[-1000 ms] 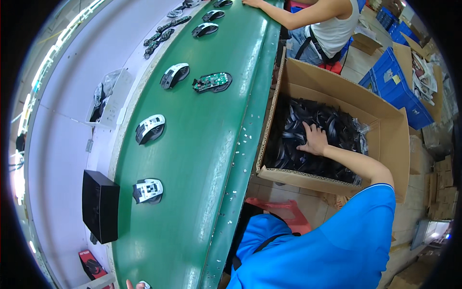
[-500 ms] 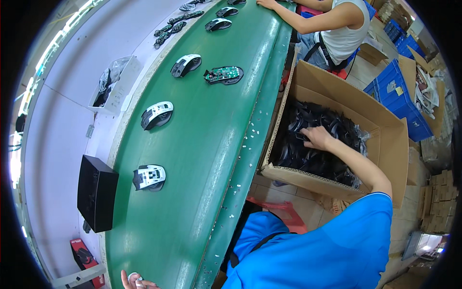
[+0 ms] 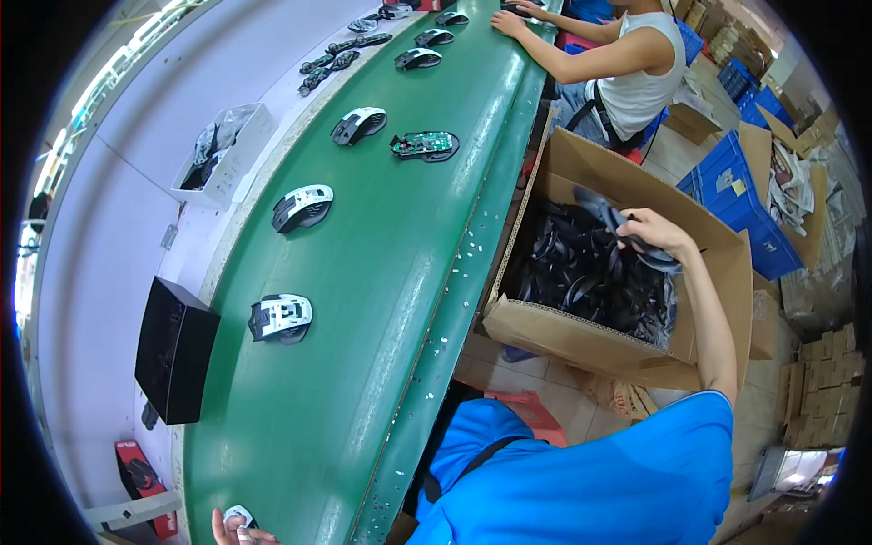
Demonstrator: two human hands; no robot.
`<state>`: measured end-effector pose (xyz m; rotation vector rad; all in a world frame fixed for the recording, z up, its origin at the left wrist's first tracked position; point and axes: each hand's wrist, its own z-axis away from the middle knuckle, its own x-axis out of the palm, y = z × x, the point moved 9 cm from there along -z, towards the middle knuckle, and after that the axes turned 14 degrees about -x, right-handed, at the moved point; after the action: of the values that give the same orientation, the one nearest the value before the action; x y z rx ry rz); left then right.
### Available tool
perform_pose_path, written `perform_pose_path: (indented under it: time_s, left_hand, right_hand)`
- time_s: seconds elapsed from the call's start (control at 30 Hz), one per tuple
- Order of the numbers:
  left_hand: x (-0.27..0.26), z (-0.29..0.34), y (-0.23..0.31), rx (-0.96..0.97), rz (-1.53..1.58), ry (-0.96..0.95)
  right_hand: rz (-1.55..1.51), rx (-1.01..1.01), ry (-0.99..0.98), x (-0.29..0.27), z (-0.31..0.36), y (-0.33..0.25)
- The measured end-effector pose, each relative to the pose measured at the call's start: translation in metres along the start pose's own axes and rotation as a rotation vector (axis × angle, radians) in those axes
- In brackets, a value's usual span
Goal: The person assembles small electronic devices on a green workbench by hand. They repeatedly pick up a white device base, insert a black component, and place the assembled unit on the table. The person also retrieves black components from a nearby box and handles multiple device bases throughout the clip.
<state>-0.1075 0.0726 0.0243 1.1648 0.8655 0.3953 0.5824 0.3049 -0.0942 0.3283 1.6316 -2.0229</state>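
Note:
My right hand [image 3: 656,232] is above the open cardboard box [image 3: 581,345], its fingers closed on a dark, curved plastic part [image 3: 597,207]. More of the same dark material shows under the hand, so I cannot tell whether it is one piece or two. Below it, a heap of black plastic parts [image 3: 581,282] fills the box. At the lower left edge, partly cut off, my left hand [image 3: 243,534] has its fingers round a small white rounded mouse part [image 3: 238,515]. A half-built white and black computer mouse [image 3: 282,318] lies farther up the green conveyor belt [image 3: 363,363].
More half-built mice [image 3: 303,207] and a bare green circuit board on a black base [image 3: 424,144] lie along the belt. A black box [image 3: 175,350] and a white bin [image 3: 224,154] line its left side. A person in a white top [image 3: 636,68] works at the far right.
My right hand has risen from the heap, lifting the dark curved part with it. The view has shifted slightly. The left hand remains at the bottom edge with the white part.

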Motion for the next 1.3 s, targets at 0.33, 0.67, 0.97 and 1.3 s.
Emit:
perform_pose_path:
  time_s: [0.33, 0.67, 0.97, 1.3]
  left_hand:
    - [-0.039, 0.010, -0.013, -0.008, 0.044, 0.065]
    - [-0.138, 0.039, -0.113, -0.116, 0.352, 0.249]
    - [-0.176, 0.060, -0.200, -0.425, 0.286, 0.179]
    - [-0.187, 0.025, -0.241, -0.421, 0.441, 0.204]
  right_hand:
    - [0.089, -0.441, 0.042, 0.009, 0.026, -0.250]
    - [0.302, -0.973, -1.128, 0.403, 0.044, -0.407]
    - [0.360, -1.748, -1.195, 0.720, 0.202, -0.411]
    - [0.471, -1.658, -1.136, 0.768, 0.215, -0.430]
